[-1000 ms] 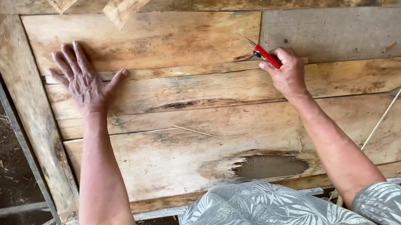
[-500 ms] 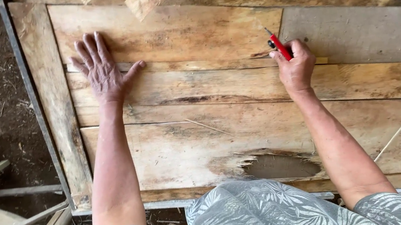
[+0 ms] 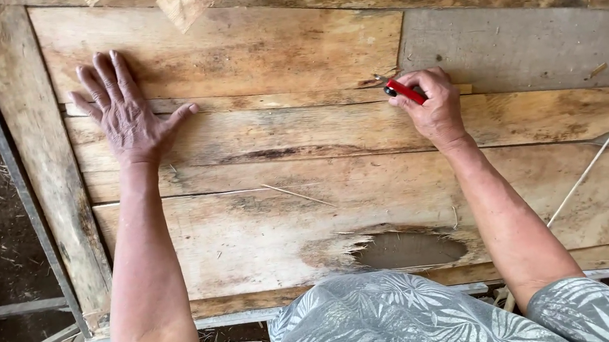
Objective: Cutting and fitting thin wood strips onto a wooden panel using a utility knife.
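Weathered wooden boards (image 3: 245, 48) form the work surface. Left hand (image 3: 126, 111) lies flat, fingers spread, on the upper board. Right hand (image 3: 430, 103) grips a red pencil (image 3: 404, 92), tip at the board seam. Risk: the rough grain could deflect or snap the tip.

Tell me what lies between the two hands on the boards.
Head view: only bare wooden boards between the left hand and the right hand holding a red tool.

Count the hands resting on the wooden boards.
2. Left hand lies flat, fingers spread, on the upper-left boards. Right hand sits mid-right, gripping a red tool against a board seam.
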